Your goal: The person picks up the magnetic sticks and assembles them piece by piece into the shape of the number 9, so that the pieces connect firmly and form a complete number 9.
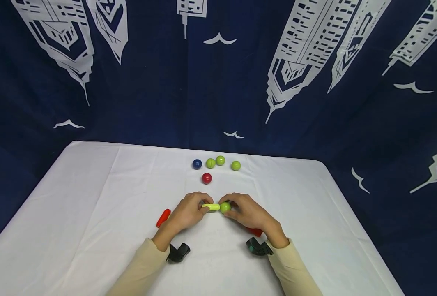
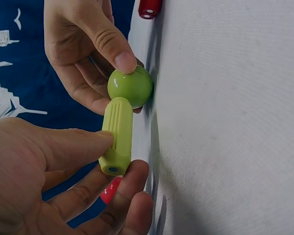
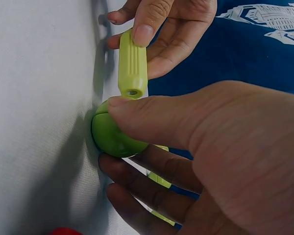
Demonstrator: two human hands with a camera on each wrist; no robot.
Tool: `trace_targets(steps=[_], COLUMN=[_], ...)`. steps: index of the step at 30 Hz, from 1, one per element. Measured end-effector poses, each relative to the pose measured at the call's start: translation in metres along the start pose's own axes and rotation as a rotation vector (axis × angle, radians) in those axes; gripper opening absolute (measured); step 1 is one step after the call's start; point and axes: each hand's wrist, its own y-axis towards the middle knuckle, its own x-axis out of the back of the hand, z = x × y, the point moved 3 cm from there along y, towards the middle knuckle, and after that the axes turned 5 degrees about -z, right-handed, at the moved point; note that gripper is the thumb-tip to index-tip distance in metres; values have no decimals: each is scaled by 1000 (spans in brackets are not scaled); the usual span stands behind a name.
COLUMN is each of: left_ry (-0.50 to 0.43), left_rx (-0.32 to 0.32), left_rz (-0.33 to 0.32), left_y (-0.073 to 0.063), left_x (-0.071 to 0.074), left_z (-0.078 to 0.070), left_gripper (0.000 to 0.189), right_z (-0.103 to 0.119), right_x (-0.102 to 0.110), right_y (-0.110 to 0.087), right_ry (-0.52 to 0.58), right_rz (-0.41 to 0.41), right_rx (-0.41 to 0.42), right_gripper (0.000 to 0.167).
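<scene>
My left hand (image 1: 189, 210) pinches a yellow-green ribbed rod (image 2: 118, 132) between thumb and fingers. The rod has a small round inset in its end, seen in the right wrist view. A green ball (image 1: 225, 207) is held by my right hand (image 1: 249, 208), thumb on one side and fingertips on the other. Rod and ball meet end to side in the head view, close over the white table. In the left wrist view the rod's far end overlaps the ball.
Farther back on the white tablecloth (image 1: 129, 185) are a blue ball (image 1: 197, 164), several green balls (image 1: 235, 165) and a red ball (image 1: 206, 178). One red rod (image 1: 163, 218) lies beside my left wrist; another red piece (image 1: 255, 232) is partly hidden under my right wrist.
</scene>
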Motion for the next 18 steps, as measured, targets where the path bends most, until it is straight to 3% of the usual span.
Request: trace_targets(steps=[18], left_ry=[-4], left_rx=[-20], left_rz=[-1], left_y=[1], left_x=[-1], left_z=[2], left_gripper=[16], right_z=[-1], right_x=[1], right_y=[0], right_ry=[20], right_rz=[16], right_rx=[-29], right_gripper=[29])
